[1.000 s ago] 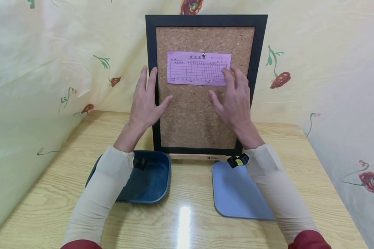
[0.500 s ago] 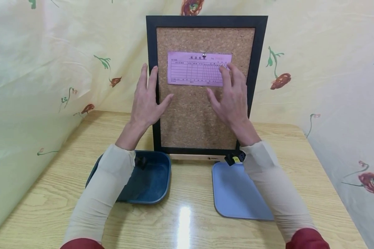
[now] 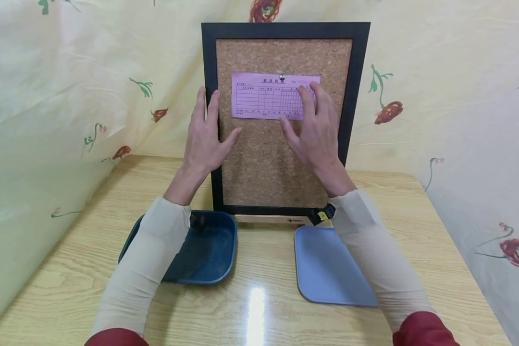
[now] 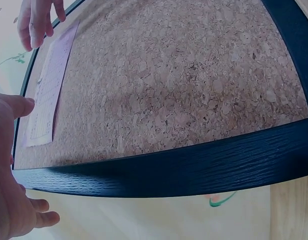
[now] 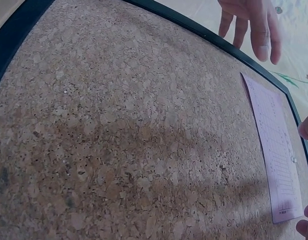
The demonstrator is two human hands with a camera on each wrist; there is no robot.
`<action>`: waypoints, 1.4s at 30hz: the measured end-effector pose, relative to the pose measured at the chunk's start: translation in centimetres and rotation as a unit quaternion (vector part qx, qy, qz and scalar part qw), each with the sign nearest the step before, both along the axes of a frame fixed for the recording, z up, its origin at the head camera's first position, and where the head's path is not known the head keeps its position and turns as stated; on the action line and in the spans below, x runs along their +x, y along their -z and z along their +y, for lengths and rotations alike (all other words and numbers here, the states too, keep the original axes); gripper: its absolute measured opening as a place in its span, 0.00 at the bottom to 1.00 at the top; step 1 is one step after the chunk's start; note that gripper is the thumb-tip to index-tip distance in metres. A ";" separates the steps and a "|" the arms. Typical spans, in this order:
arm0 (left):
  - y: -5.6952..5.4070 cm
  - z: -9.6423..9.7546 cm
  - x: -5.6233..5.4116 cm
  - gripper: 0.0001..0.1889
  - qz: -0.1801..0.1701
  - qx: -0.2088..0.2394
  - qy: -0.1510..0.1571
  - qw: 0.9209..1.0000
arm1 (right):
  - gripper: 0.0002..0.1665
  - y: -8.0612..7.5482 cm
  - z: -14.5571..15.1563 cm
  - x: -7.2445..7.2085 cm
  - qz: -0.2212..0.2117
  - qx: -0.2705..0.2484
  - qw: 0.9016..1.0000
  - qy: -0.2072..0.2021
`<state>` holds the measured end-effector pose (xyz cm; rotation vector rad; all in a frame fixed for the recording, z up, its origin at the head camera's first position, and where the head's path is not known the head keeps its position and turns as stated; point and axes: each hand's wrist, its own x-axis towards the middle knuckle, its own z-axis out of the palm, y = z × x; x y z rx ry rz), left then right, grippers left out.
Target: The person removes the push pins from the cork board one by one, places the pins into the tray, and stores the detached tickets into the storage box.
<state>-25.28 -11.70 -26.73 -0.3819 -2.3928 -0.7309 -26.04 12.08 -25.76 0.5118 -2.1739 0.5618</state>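
Observation:
A black-framed cork board stands upright on the table against the curtain. A purple printed form hangs on its upper part, fixed by a silver pin. My left hand lies flat with straight fingers on the board's left frame edge, thumb on the cork. My right hand is spread over the form's right end, fingertips on the paper just right of the pin. The wrist views show the cork and the form edge-on.
A dark blue tray sits on the wooden table in front of the board at left, a flat light blue tray at right. A flowered curtain encloses the back and sides.
My right hand has slid left and upward across the purple form toward the pin. The left hand has stayed on the frame.

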 end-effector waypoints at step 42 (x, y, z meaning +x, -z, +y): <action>-1.0 1.2 -2.3 0.45 -0.007 0.026 -0.015 1.000 | 0.36 -0.6 -1.1 -2.1 0.019 0.015 1.000 0.018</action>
